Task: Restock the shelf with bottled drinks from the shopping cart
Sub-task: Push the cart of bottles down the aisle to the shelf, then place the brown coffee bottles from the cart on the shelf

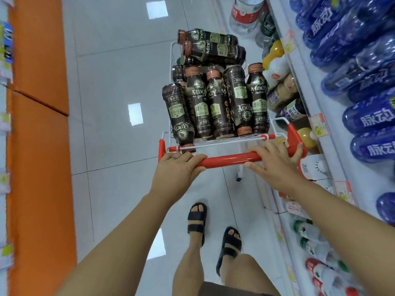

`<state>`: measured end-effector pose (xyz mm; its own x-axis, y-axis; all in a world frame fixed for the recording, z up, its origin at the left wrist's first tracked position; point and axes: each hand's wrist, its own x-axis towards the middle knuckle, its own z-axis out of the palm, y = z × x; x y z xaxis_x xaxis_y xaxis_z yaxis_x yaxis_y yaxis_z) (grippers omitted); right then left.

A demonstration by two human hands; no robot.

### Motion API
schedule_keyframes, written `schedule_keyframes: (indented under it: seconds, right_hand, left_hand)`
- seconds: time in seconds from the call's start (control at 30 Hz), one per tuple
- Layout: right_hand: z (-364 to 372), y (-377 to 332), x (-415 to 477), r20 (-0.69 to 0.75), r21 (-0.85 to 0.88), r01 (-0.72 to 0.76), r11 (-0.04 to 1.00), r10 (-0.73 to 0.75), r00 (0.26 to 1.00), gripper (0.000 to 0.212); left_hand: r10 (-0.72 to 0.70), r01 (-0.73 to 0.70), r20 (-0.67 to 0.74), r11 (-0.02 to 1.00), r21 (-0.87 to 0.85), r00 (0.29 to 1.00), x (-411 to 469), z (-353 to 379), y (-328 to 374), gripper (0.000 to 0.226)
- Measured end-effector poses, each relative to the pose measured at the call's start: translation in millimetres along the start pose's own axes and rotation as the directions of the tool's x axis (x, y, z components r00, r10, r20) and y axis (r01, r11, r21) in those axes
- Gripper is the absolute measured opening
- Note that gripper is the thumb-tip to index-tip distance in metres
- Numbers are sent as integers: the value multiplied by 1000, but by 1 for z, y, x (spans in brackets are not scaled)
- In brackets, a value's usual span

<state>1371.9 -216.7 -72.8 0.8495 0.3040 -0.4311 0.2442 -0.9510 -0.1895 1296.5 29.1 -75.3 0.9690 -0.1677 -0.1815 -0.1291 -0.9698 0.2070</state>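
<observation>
Left grip [177, 167] and right grip [275, 165] both clenched round the red cart handle [230, 160]. Piled in front: MDOOY coffee bottles [198, 103]; blue 脉动 bottles [367, 118] shelved alongside.

One shopping cart [230, 160] is in view. Its basket carries five dark coffee bottles [197, 103] in the near row and two more lying across the top of the pile. At least two others peek out between them, so the full count cannot be told. Two hands show, the left hand [177, 167] and the right hand [275, 165], and two feet in black sandals [197, 221]. The shelf [310, 82] holds at least seven blue drink bottles [369, 114] and one large water jug [245, 13].
</observation>
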Motion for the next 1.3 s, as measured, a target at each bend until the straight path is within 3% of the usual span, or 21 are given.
schedule_keyframes:
  seconds: [0.17, 0.27, 0.37, 0.43, 0.5, 0.57, 0.67, 0.77, 0.9, 1.0, 1.1, 1.2, 1.3]
  right_hand:
    - [-20, 7, 15, 66, 63, -22, 998, 18, 998, 31]
    - [-33, 10, 26, 86, 148, -61, 987, 48, 995, 49]
    - [-48, 3, 53, -20, 361, -73, 930, 86, 996, 62]
    - [-53, -3, 80, -76, 379, -92, 921, 130, 989, 65]
    - [-52, -9, 106, -76, 359, -168, 918, 209, 975, 71]
    - [-45, -17, 123, -64, 348, -245, 905, 284, 957, 78]
    - [-29, -30, 133, -91, 275, -314, 909, 349, 933, 86]
    - [-19, -33, 139, -136, 336, -358, 871, 421, 897, 89]
    - [-21, -27, 146, -158, 447, -365, 817, 474, 866, 73]
    - [-22, -28, 140, -194, 419, -353, 836, 463, 865, 70]
    - [-27, -28, 136, -149, 504, -320, 802, 446, 882, 70]
    - [-38, -23, 132, -89, 625, -282, 728, 426, 900, 67]
    - [-61, -23, 125, -11, 767, -279, 577, 448, 894, 61]
  left_hand:
    - [-28, 39, 93, 992, -119, 995, 18, -2, 2, 41]
    - [-114, 146, 109, 924, -354, 988, 33, -8, 1, 35]
    - [-258, 225, -18, 874, -431, 966, 55, -15, -10, 29]
    - [-374, 294, -99, 844, -449, 922, 72, -18, -21, 32]
    - [-500, 395, -88, 769, -503, 862, 89, -18, -34, 43]
    - [-597, 498, 34, 633, -593, 801, 105, -15, -44, 58]
    - [-618, 561, 202, 464, -686, 759, 122, -7, -48, 77]
    - [-659, 591, 188, 465, -660, 729, 133, 0, -47, 87]
    - [-756, 676, 189, 408, -613, 627, 145, -1, -46, 91]
    - [-759, 609, 156, 361, -706, 632, 144, -3, -40, 89]
    - [-739, 493, 66, 377, -784, 671, 138, -5, -31, 88]
    - [-709, 394, -10, 403, -826, 705, 129, -10, -22, 85]
    - [-668, 281, -108, 448, -849, 736, 120, -24, -12, 83]
